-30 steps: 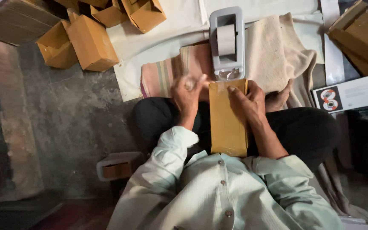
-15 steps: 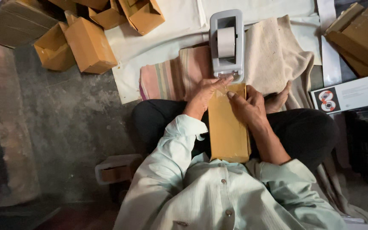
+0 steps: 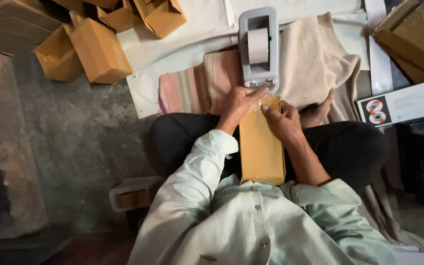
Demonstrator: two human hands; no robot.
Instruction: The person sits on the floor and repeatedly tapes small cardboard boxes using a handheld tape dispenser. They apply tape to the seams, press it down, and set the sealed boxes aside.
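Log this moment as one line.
left hand: at tape dispenser edge | right hand: pressing on brown box | box: on lap

Dim, stained grey concrete floor (image 3: 65, 147) under white sheeting (image 3: 172, 54)

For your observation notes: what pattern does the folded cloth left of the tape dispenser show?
Stripes, pink and pale green, on the folded cloth beside the tape dispenser; the head view shows it.

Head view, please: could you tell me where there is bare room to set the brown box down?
Bare room: the grey floor between the loose cartons and the person's knee, and the white sheet left of the tape dispenser. Crowded: the lap, where the left hand and right hand press the brown box, and the right side with the printed carton.
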